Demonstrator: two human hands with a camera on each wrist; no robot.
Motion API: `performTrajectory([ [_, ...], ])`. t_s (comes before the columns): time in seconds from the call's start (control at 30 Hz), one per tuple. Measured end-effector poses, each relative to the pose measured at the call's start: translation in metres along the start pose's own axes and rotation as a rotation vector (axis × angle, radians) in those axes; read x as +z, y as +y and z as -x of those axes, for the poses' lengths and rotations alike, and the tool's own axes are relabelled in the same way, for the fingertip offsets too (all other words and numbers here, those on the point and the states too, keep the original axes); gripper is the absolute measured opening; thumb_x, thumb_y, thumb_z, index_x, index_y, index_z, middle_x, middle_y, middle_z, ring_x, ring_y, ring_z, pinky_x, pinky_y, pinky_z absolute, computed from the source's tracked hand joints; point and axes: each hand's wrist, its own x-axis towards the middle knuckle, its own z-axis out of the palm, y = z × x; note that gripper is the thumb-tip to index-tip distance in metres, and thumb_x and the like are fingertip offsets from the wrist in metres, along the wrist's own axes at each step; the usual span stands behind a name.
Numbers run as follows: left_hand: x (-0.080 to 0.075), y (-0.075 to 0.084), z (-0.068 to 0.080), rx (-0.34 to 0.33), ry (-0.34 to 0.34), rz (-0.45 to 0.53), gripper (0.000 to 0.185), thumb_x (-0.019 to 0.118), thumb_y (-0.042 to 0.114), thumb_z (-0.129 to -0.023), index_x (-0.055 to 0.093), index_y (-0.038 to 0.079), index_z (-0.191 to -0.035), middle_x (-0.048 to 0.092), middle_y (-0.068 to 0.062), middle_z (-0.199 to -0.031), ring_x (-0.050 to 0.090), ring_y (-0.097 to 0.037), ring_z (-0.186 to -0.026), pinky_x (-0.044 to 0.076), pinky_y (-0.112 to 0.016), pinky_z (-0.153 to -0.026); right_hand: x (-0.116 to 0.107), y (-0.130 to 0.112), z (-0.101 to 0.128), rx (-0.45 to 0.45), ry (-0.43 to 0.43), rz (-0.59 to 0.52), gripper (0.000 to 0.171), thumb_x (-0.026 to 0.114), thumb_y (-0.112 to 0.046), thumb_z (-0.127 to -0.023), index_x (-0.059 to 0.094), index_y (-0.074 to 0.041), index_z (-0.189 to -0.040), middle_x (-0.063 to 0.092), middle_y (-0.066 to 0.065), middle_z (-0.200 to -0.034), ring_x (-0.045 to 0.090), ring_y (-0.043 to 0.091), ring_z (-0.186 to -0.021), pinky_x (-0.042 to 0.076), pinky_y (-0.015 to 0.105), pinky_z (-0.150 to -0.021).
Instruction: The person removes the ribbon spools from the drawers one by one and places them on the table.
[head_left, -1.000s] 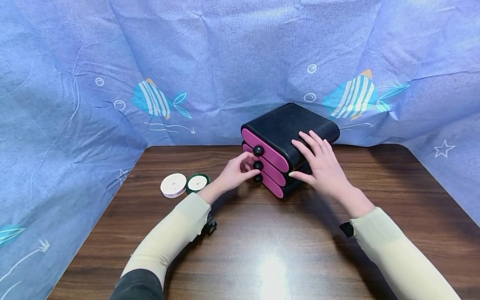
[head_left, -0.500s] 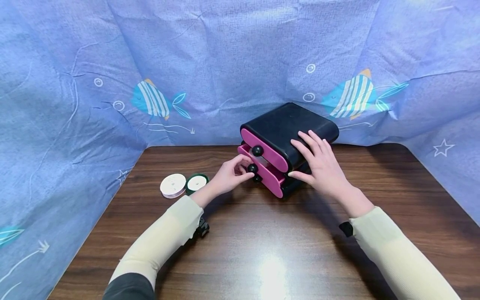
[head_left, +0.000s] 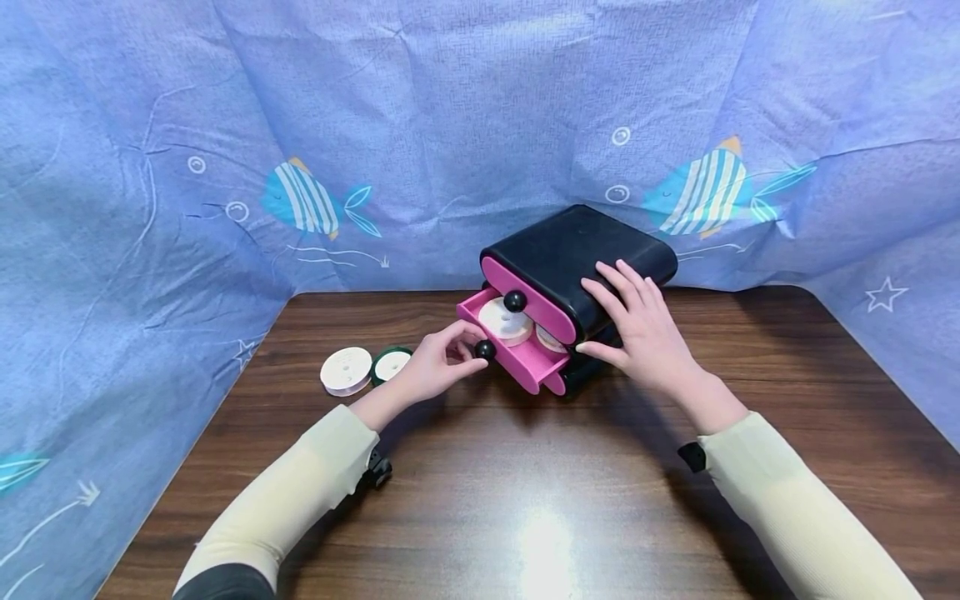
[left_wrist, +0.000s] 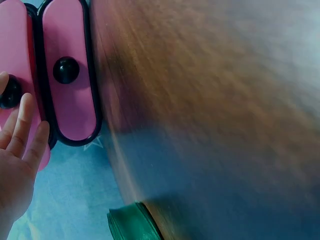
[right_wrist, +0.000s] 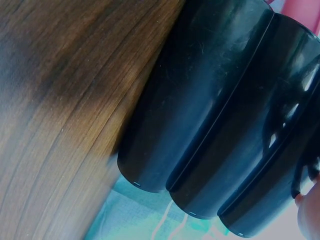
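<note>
From the head view, the left hand (head_left: 427,373) pinches the black knob (head_left: 484,350) of the pulled-out middle drawer (head_left: 517,354), one of three in the black cabinet (head_left: 577,258) near the table's (head_left: 525,500) far edge, while the right hand (head_left: 645,329) rests flat-fingered on its top. Two spools (head_left: 347,370) lie left, with bare wood in front. The left wrist view shows two pink fronts (left_wrist: 70,95) with a knob each and the hand's straight fingers (left_wrist: 22,135) beside one knob; the right wrist view shows three black tiers (right_wrist: 225,125), and I cannot tell that hand's pose there.

Left grip (head_left: 431,371) pinching, right grip (head_left: 645,329) flat.
</note>
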Motion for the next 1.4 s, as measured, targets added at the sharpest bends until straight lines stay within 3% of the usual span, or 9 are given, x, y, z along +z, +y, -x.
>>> performTrajectory([
  [0.4, -0.012, 0.003, 0.021, -0.052, -0.011, 0.012, 0.035, 0.074, 0.006, -0.085, 0.059, 0.004, -0.117, 0.067, -0.011, -0.106, 0.06, -0.024, -0.082, 0.055, -0.04, -0.075, 0.001, -0.001, 0.0, -0.005, 0.002, -0.009, 0.083, 0.04, -0.073, -0.089, 0.039, -0.012, -0.145, 0.03, 0.015, -0.152, 0.019, 0.037, -0.142, 0.017, 0.063, -0.107],
  [0.5, -0.017, 0.02, 0.027, -0.055, -0.018, 0.003, 0.032, 0.073, 0.0, -0.085, 0.058, 0.0, -0.114, 0.066, -0.014, -0.104, 0.059, -0.024, -0.08, 0.054, -0.041, -0.074, 0.002, -0.001, -0.001, -0.004, 0.001, -0.004, 0.084, 0.04, -0.074, -0.088, 0.04, -0.013, -0.145, 0.03, 0.014, -0.152, 0.019, 0.037, -0.142, 0.017, 0.063, -0.108],
  [0.57, -0.019, 0.021, 0.029, -0.063, -0.025, 0.0, 0.033, 0.072, 0.0, -0.085, 0.058, -0.001, -0.115, 0.066, -0.015, -0.103, 0.059, -0.025, -0.08, 0.054, -0.043, -0.074, 0.001, -0.001, -0.001, -0.004, 0.0, -0.003, 0.084, 0.04, -0.075, -0.088, 0.04, -0.013, -0.145, 0.03, 0.014, -0.152, 0.019, 0.037, -0.142, 0.017, 0.063, -0.107],
  [0.63, -0.021, 0.021, 0.031, -0.062, -0.026, 0.0, 0.033, 0.073, 0.002, -0.085, 0.058, 0.0, -0.114, 0.065, -0.013, -0.102, 0.058, -0.023, -0.079, 0.053, -0.043, -0.074, 0.001, -0.001, -0.001, -0.004, -0.001, -0.003, 0.084, 0.04, -0.075, -0.088, 0.04, -0.013, -0.145, 0.03, 0.015, -0.152, 0.019, 0.037, -0.142, 0.017, 0.063, -0.107],
  [0.73, -0.021, 0.005, 0.033, -0.061, -0.021, 0.004, 0.035, 0.075, 0.008, -0.085, 0.06, 0.004, -0.115, 0.066, -0.009, -0.102, 0.059, -0.022, -0.08, 0.053, -0.042, -0.074, 0.001, -0.001, -0.002, -0.003, -0.004, -0.003, 0.084, 0.04, -0.075, -0.088, 0.039, -0.013, -0.145, 0.03, 0.014, -0.152, 0.019, 0.037, -0.142, 0.017, 0.063, -0.107],
  [0.9, -0.022, 0.001, 0.038, -0.032, -0.019, -0.018, 0.033, 0.078, 0.009, -0.083, 0.062, 0.007, -0.112, 0.065, -0.005, -0.1, 0.059, -0.019, -0.077, 0.052, -0.036, -0.068, 0.001, 0.0, -0.001, -0.002, 0.0, 0.001, 0.085, 0.039, -0.076, -0.087, 0.04, -0.014, -0.145, 0.03, 0.014, -0.152, 0.018, 0.036, -0.143, 0.017, 0.062, -0.108],
  [1.1, -0.022, -0.004, 0.04, -0.046, -0.039, -0.065, 0.036, 0.079, 0.008, -0.081, 0.061, 0.007, -0.112, 0.063, -0.005, -0.104, 0.061, -0.015, -0.078, 0.052, -0.029, -0.068, 0.001, 0.0, -0.001, -0.003, 0.001, 0.0, 0.085, 0.039, -0.076, -0.088, 0.04, -0.013, -0.145, 0.03, 0.014, -0.152, 0.019, 0.037, -0.142, 0.017, 0.062, -0.108],
  [1.4, -0.026, -0.003, 0.043, -0.052, -0.036, -0.047, 0.036, 0.079, 0.009, -0.081, 0.062, 0.01, -0.113, 0.065, -0.003, -0.103, 0.063, -0.016, -0.08, 0.051, -0.035, -0.067, 0.0, -0.001, 0.0, 0.0, 0.004, -0.002, 0.085, 0.038, -0.076, -0.088, 0.04, -0.013, -0.144, 0.03, 0.014, -0.152, 0.019, 0.037, -0.142, 0.017, 0.062, -0.108],
])
